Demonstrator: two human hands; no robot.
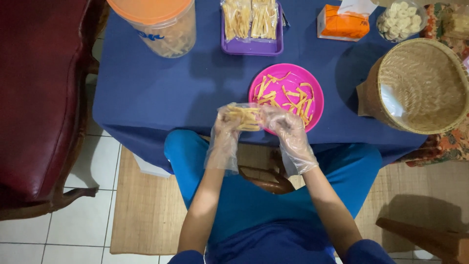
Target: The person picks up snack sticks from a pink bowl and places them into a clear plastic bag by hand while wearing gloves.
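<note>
Both my hands wear loose clear plastic gloves. My left hand (225, 128) and my right hand (288, 128) together hold a small clear bag of yellow snack sticks (244, 117) just above the near edge of the blue table (146, 93). Right behind it sits a pink plate (315, 105) with several loose yellow sticks (288, 95) scattered on it. My right hand overlaps the plate's near-left rim.
A purple tray (251, 48) with filled snack bags stands at the back. An orange-lidded clear jar (163, 22) is back left, an orange tissue box (342, 23) and a tub of pale crackers (401, 19) back right. A woven basket (420, 85) is at right, a red chair (39, 98) at left.
</note>
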